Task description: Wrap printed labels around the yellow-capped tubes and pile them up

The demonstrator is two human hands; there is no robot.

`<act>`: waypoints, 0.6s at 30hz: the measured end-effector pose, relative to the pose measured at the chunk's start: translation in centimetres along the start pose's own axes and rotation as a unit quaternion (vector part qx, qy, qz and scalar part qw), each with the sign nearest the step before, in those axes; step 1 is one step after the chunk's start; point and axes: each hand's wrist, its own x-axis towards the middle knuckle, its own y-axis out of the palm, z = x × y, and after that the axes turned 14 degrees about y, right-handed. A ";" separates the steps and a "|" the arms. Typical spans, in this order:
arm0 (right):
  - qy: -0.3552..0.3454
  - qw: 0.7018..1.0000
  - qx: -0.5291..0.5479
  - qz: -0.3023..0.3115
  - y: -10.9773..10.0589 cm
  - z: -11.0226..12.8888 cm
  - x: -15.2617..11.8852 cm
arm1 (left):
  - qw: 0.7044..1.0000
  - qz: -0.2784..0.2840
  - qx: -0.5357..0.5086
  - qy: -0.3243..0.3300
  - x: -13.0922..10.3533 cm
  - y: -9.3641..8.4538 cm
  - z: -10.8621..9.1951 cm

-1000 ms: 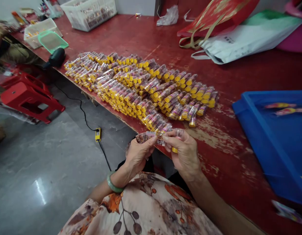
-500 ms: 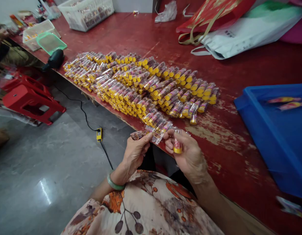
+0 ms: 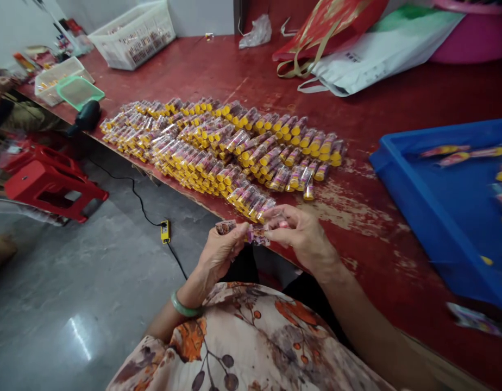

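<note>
- A worker's left hand [image 3: 218, 251] pinches a printed film strip [image 3: 258, 234] between thumb and fingers, a folded stretch of the same material showing above the knuckles.
- The right hand [image 3: 303, 239], its thumb and fingers curled in, grips the strip's other end; a small pink piece [image 3: 283, 224] shows among the fingers, the rest of it hidden.
- The strip spans the gap between the two hands, just in front of the near edge of the red tabletop [image 3: 189, 68].
- A pale green bangle [image 3: 183, 306] circles the left wrist, above a floral garment [image 3: 251, 347].
- Just beyond the fingers, a long heap of wrapped tubes [image 3: 255, 155], many showing round yellow ends, stretches away along the worn tabletop edge.
- To the right, a blue tray [image 3: 438, 130] holds a few slim pink-and-yellow pieces [image 3: 455, 157]; a crumpled wrapper [image 3: 477, 319] lies nearby.
- Past the heap's far end sit a dark rounded tool [image 3: 88, 115], a green basket [image 3: 80, 93] and a white crate [image 3: 135, 38].
- At the back, a red bag [image 3: 312, 32] and a white bag [image 3: 381, 57] lie side by side.
- On the gray floor, a black cord meets a yellow socket block [image 3: 165, 232] near a red stool [image 3: 51, 187].
</note>
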 end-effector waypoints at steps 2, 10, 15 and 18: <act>-0.004 0.994 -0.084 0.065 -0.7 1.1 0.5 | 0.999 0.014 0.043 0.001 0.6 -0.4 -0.7; -0.052 0.974 -0.182 0.121 -1.2 2.0 2.2 | 0.955 0.234 0.180 0.032 2.0 -0.6 -2.7; -0.088 0.988 -0.100 0.084 -2.0 0.6 1.2 | 0.987 0.098 0.126 0.008 1.5 -0.9 -1.7; -0.090 0.991 -0.043 0.089 -2.4 -1.0 0.0 | 0.999 0.011 0.048 0.004 1.1 -1.0 -0.6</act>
